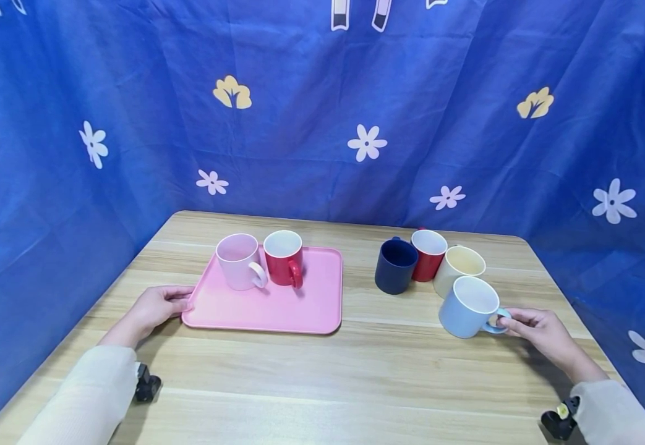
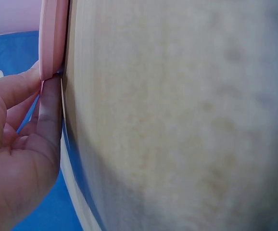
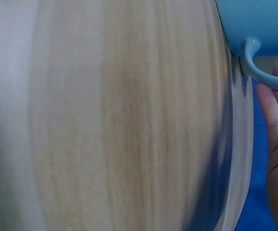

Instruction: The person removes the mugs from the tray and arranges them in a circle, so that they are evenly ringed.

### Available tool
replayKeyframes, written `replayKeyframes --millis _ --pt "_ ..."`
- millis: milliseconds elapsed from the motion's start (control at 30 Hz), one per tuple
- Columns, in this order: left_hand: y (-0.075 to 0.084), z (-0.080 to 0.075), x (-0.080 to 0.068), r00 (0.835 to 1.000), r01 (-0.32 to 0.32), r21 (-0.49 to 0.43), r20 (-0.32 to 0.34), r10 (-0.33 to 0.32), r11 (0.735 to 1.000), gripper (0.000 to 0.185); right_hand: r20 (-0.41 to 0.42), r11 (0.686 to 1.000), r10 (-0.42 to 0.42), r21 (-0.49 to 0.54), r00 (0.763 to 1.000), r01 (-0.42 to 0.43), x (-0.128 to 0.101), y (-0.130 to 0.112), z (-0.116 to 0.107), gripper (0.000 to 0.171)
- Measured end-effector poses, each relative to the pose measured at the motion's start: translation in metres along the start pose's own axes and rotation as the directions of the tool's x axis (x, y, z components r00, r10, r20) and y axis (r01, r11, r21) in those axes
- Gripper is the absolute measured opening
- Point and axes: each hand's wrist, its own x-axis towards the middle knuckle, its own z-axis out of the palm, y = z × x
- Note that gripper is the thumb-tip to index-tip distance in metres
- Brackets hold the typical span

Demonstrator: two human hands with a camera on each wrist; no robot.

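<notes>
At the left edge of a pink tray (image 1: 305, 312), my left hand (image 1: 155, 307) pinches the rim; in the left wrist view the thumb is on one face of the tray (image 2: 52, 43) and fingers on the other. A pale pink mug (image 1: 237, 266) and a red mug (image 1: 283, 262) with a white inside stand side by side on the tray. On the right, my right hand (image 1: 539, 330) holds a light blue mug (image 1: 461, 312) by its handle. The right wrist view shows fingers at the handle (image 3: 261, 74). Whether this mug touches the table is unclear.
Behind the light blue mug stand a cream mug (image 1: 450, 266), another red mug (image 1: 428, 259) and a dark blue mug (image 1: 393, 272), close together. Bare wood table (image 1: 300, 377) lies in front. A blue patterned cloth (image 1: 300, 167) surrounds the back and sides.
</notes>
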Motion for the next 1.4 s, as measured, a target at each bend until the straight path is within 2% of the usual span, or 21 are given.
replayKeyframes --millis 133,400,500,600,767,933,1067,1400 --pt "0.000 -0.001 0.000 1.000 -0.003 0.015 -0.005 0.003 1.000 0.046 0.047 0.998 -0.014 0.065 0.999 0.011 0.002 -0.003 -0.003 0.022" --pt "0.001 -0.001 -0.001 1.000 -0.005 0.007 -0.004 0.005 1.000 0.046 0.116 0.991 -0.005 0.134 0.993 -0.010 0.010 -0.010 -0.015 0.037" --pt "0.001 -0.001 -0.001 1.000 -0.007 0.030 -0.005 0.007 1.000 0.047 0.152 0.968 -0.061 0.250 0.987 0.021 0.016 -0.010 -0.020 0.039" --pt "0.002 -0.001 -0.002 1.000 -0.004 0.056 -0.008 0.005 0.998 0.047 0.150 0.955 -0.086 0.293 0.985 0.039 0.021 -0.018 -0.024 0.040" --pt "0.003 -0.001 -0.003 1.000 -0.003 0.071 -0.010 0.004 0.997 0.048 0.094 0.971 -0.071 0.233 0.993 0.047 0.034 -0.041 -0.027 0.039" --pt "0.004 -0.002 -0.004 1.000 -0.012 0.059 -0.015 0.013 0.998 0.046 0.068 0.968 -0.096 0.238 0.993 0.077 0.052 -0.062 -0.025 0.040" --pt "0.003 -0.002 -0.004 1.000 -0.015 0.061 -0.016 0.016 0.998 0.047 0.039 0.983 -0.082 0.166 0.996 0.075 0.067 -0.076 -0.019 0.040" --pt "0.003 -0.001 -0.003 1.000 -0.016 0.090 -0.023 0.018 0.996 0.047 0.089 0.993 -0.075 0.098 0.993 0.066 0.099 -0.101 0.009 0.046"
